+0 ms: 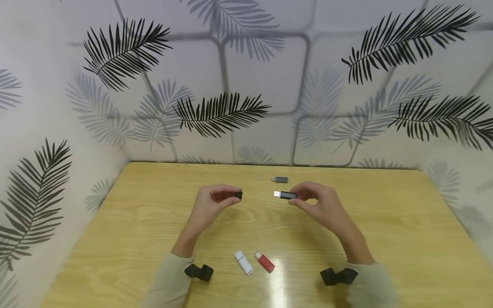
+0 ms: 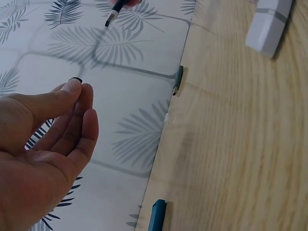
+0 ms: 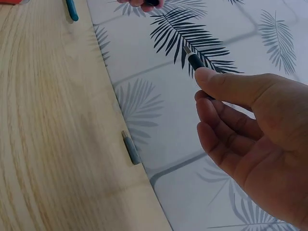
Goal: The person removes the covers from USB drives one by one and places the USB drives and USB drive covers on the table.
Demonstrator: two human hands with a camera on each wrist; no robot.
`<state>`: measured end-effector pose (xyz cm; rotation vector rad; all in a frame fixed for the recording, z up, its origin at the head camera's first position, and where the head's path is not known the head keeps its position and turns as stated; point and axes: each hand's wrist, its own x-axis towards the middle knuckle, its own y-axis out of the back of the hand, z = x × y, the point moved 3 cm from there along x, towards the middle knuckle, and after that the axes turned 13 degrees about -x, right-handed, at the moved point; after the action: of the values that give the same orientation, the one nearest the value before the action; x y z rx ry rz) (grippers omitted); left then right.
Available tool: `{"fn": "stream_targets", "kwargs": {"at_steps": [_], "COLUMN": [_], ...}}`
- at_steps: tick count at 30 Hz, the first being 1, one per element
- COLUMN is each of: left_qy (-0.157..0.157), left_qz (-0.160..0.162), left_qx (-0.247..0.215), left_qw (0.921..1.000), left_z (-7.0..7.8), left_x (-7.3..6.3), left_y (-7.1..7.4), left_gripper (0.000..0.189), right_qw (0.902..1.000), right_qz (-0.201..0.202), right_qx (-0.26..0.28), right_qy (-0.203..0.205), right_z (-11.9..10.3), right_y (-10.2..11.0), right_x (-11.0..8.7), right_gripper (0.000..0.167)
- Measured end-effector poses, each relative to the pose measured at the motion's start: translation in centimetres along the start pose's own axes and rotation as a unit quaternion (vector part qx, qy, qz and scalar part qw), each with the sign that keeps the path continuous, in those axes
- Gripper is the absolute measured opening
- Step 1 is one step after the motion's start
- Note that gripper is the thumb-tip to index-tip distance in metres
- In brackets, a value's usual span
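Note:
In the head view my left hand [image 1: 208, 204] pinches a small black cap [image 1: 238, 195] between thumb and fingertips. To its right, my right hand [image 1: 324, 206] grips a black USB flash drive [image 1: 288, 195] by its rear end, with the bare metal plug pointing left toward the cap. Cap and drive are apart, both held above the table. In the left wrist view only a dark edge of the cap [image 2: 76, 79] shows past the thumb. The thumb covers part of the drive [image 3: 194, 59] in the right wrist view.
A grey USB flash drive [image 1: 280, 179] and a small clear piece [image 1: 258, 178] lie at the wooden table's [image 1: 385, 222] back. Nearer lie a white USB flash drive [image 1: 244, 262] and a red one [image 1: 265, 262]. A teal stick [image 2: 157, 215] shows in the wrist views.

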<state>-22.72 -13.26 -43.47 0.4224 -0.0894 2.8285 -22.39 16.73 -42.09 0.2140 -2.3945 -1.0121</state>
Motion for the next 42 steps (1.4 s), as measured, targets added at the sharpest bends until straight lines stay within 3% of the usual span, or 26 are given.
{"fn": "stream_targets", "kwargs": {"at_steps": [7,17,27,36,42], "left_qy": [0.012,0.084,0.101,0.121,0.133], "left_qz": [0.011,0.060,0.063,0.042,0.026], "left_qx": [0.037,0.059,0.083,0.123,0.153], "left_qw": [0.9992,0.9929,0.9894,0.9841,0.9788], "left_z": [-1.3,-2.6,-3.4,-2.9,-3.7], "left_x": [0.0,0.6,1.3,1.7,2.2], "left_y": [-0.6,-1.4,-2.8,-2.0,-2.2], "left_gripper": [0.023,0.022,0.017,0.016,0.015], "right_qw": [0.9993,0.9934,0.9890,0.9886,0.9875], "right_qz": [0.000,0.007,-0.007,-0.031,-0.040], "right_qx": [0.023,0.024,0.016,0.006,0.013], "right_qy": [-0.029,-0.112,-0.147,-0.147,-0.152], "right_z": [1.6,3.6,4.4,4.8,5.2], "right_y": [-1.4,-3.1,-3.9,-5.2,-6.0], "right_x": [-0.1,-0.1,-0.1,0.8,0.5], "right_gripper": [0.017,0.020,0.021,0.019,0.018]}}
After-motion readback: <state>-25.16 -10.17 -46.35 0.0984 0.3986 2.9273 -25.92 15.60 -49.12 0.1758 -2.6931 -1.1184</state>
